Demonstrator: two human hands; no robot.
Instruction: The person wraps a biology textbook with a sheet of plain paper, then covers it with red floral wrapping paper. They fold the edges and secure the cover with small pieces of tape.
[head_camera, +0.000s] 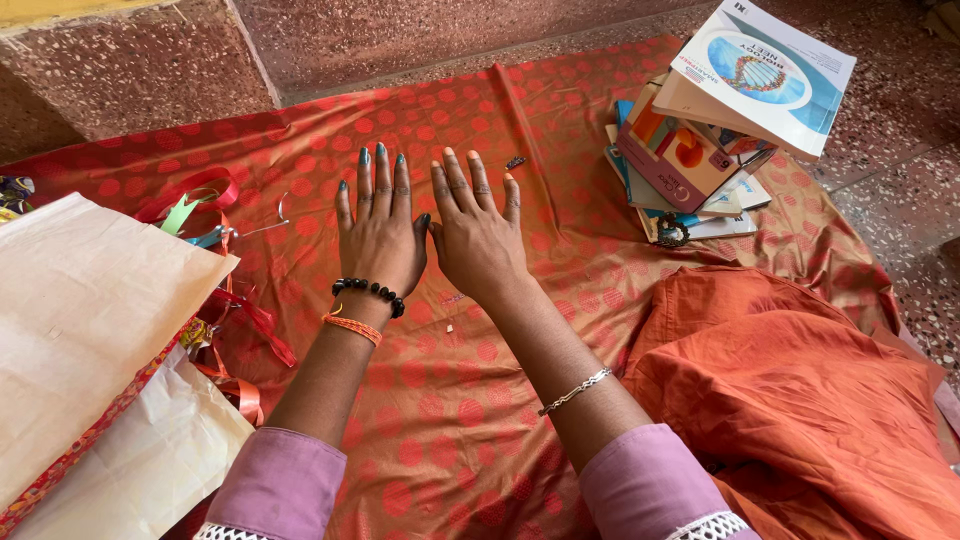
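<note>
I see both hands, left hand (378, 235) and right hand (478, 235), flat and empty on the red dotted wrapping sheet (470, 400), its crease (520, 110) running away beyond the fingertips.

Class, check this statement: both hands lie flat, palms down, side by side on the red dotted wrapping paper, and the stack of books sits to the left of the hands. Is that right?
Not quite. The left hand and right hand do lie flat, palms down, side by side on the red dotted wrapping paper, but the stack of books sits to the right of the hands, not the left. The head view shows it.
</note>
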